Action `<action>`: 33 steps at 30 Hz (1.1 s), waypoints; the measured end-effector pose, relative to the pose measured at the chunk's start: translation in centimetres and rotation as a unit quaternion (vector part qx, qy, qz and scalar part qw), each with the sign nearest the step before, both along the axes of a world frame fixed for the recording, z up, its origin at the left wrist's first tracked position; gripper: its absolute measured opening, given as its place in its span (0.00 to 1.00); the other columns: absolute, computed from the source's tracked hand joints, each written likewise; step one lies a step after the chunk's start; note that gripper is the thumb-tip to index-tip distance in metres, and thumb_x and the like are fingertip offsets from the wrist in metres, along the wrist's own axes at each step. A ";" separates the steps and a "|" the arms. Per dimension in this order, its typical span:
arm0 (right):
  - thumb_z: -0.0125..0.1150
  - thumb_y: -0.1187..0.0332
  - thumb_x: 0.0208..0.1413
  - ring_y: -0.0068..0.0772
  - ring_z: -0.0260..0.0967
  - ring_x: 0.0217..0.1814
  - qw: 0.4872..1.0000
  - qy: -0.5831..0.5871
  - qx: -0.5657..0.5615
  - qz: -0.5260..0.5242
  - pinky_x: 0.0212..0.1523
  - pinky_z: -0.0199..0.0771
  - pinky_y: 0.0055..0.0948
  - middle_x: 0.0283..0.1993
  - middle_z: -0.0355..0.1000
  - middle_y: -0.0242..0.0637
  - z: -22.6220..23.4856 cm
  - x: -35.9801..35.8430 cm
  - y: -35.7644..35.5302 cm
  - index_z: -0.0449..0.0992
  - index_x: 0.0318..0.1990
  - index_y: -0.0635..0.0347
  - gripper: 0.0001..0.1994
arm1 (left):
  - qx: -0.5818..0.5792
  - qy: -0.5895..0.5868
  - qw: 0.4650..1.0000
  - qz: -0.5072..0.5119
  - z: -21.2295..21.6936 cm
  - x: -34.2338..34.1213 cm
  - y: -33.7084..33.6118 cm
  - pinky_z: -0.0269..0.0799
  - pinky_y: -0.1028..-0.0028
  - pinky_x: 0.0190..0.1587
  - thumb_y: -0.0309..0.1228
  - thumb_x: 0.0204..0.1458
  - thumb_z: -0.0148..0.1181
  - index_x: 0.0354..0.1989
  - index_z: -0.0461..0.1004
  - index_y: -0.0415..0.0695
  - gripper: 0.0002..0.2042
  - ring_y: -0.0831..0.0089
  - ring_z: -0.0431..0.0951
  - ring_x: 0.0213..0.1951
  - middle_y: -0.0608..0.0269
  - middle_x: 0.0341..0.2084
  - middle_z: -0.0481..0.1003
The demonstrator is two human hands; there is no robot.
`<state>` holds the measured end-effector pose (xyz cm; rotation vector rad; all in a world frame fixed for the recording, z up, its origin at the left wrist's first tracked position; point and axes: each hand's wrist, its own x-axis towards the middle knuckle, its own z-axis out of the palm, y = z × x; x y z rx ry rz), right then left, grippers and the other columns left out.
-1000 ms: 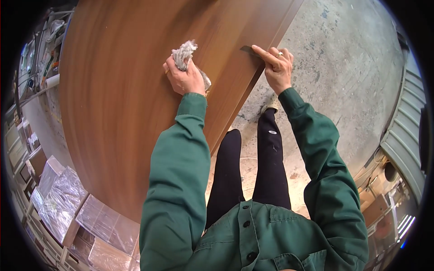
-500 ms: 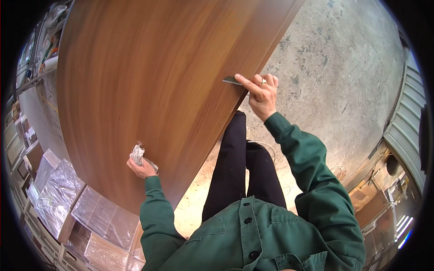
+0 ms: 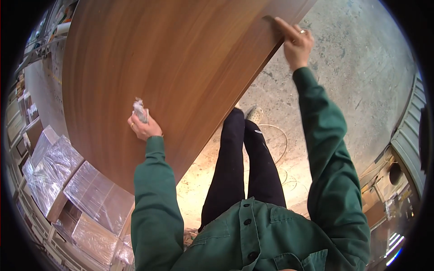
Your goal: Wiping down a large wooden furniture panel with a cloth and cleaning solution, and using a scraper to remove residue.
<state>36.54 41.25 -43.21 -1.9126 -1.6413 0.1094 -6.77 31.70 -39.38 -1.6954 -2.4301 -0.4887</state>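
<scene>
A large brown wood-grain panel [image 3: 181,67] lies in front of me, its straight edge running from the near middle to the far right. At that edge, on the far right, my right hand [image 3: 298,47] is closed on a small flat dark blade-like piece [image 3: 271,21]. The piece is blurred and rests on the panel, with the index finger stretched along it. My left hand [image 3: 148,129] is on the near left part of the panel, closed around a crumpled whitish rag [image 3: 140,111].
Film-wrapped cartons [image 3: 97,194] are stacked beyond the panel's near left side. A thin pale hose or cable [image 3: 285,144] curls on the concrete floor [image 3: 357,81] beside my legs. Grey corrugated metal [image 3: 409,128] stands at the right, and shelving with goods lines the left.
My right hand has slid along the panel's edge, away from me and to the right, with the flat piece. My left hand has moved farther up the panel with the rag.
</scene>
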 end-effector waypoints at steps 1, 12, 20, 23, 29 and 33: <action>0.49 0.76 0.43 0.27 0.56 0.33 1.000 0.017 0.004 0.006 0.44 0.52 0.27 0.25 0.65 0.18 -0.1 0.2 0.0 0.74 0.43 0.28 0.23 | 0.013 0.005 1.000 -0.013 0.0 -0.3 0.0 0.66 0.59 0.36 0.33 0.45 0.58 0.38 0.66 0.42 0.14 0.55 0.69 0.37 0.55 0.34 0.67; 0.53 0.79 0.39 0.28 0.56 0.31 0.998 0.031 0.005 0.046 0.44 0.52 0.26 0.22 0.61 0.22 1.5 -11.5 -10.4 0.75 0.43 0.34 0.24 | 0.030 -0.032 0.998 -0.033 -0.2 -1.2 -0.3 0.67 0.60 0.34 0.39 0.47 0.56 0.37 0.67 0.44 0.14 0.57 0.70 0.37 0.58 0.35 0.67; 0.53 0.80 0.37 0.27 0.57 0.30 0.999 0.032 0.023 0.027 0.44 0.54 0.24 0.23 0.62 0.22 1.6 -22.1 -19.5 0.76 0.42 0.35 0.24 | 0.064 -0.098 0.992 -0.056 -1.0 -2.0 -0.5 0.69 0.58 0.32 0.37 0.43 0.59 0.34 0.66 0.44 0.13 0.56 0.70 0.38 0.58 0.35 0.67; 0.53 0.80 0.36 0.27 0.57 0.30 0.999 0.024 0.016 0.022 0.43 0.53 0.25 0.23 0.62 0.22 2.1 -25.5 -22.7 0.76 0.42 0.36 0.25 | 0.073 -0.129 0.987 -0.059 -1.0 -1.6 -0.5 0.69 0.59 0.33 0.37 0.43 0.59 0.33 0.66 0.45 0.13 0.57 0.70 0.37 0.59 0.34 0.68; 0.51 0.81 0.32 0.28 0.56 0.29 0.999 0.033 -0.015 0.026 0.39 0.52 0.27 0.22 0.60 0.23 1.9 -32.5 -28.7 0.76 0.42 0.36 0.27 | 0.117 -0.196 0.969 -0.098 -1.1 -2.6 -0.9 0.67 0.61 0.35 0.39 0.50 0.50 0.37 0.68 0.42 0.13 0.52 0.70 0.36 0.52 0.31 0.70; 0.51 0.79 0.31 0.28 0.57 0.30 0.997 0.031 -0.003 0.065 0.36 0.52 0.29 0.21 0.57 0.24 3.0 -37.4 -33.4 0.76 0.42 0.39 0.27 | 0.083 -0.330 0.917 -0.210 -0.5 -6.3 -3.3 0.67 0.59 0.37 0.40 0.46 0.56 0.34 0.66 0.44 0.14 0.55 0.70 0.38 0.57 0.34 0.69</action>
